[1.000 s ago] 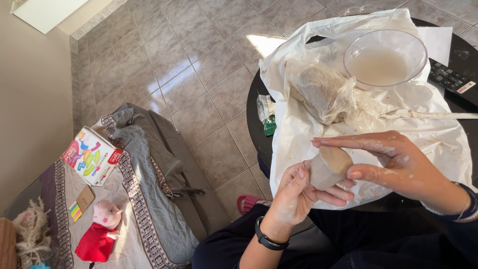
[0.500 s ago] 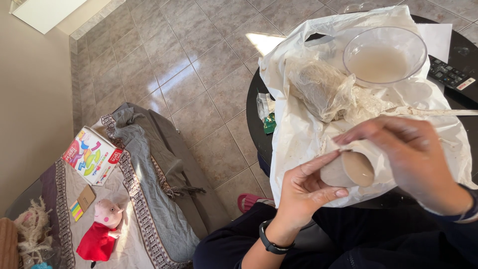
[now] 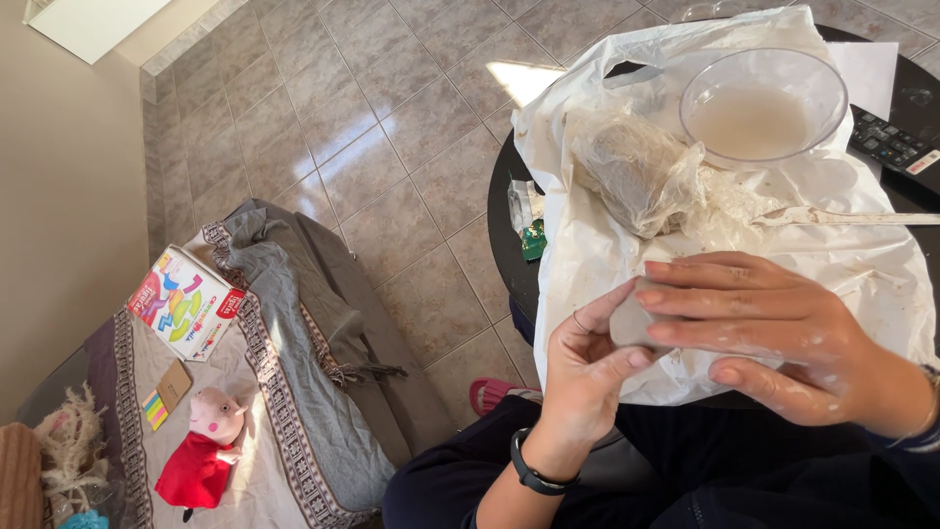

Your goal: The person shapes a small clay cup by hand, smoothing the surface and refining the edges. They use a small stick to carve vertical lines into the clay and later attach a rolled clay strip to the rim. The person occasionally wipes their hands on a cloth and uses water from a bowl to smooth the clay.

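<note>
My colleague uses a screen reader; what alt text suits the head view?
Two hands, left and right, cup a grey clay lump over a white plastic sheet on a round black table. A bowl of cloudy water and wrapped clay sit behind.

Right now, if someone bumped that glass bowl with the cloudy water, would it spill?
Probably. The glass bowl sits on a crinkly white plastic bag, so it might slide or wobble. The cloudy water looks fairly deep, so it would likely slosh. Being glass, it could break if it fell.
</note>
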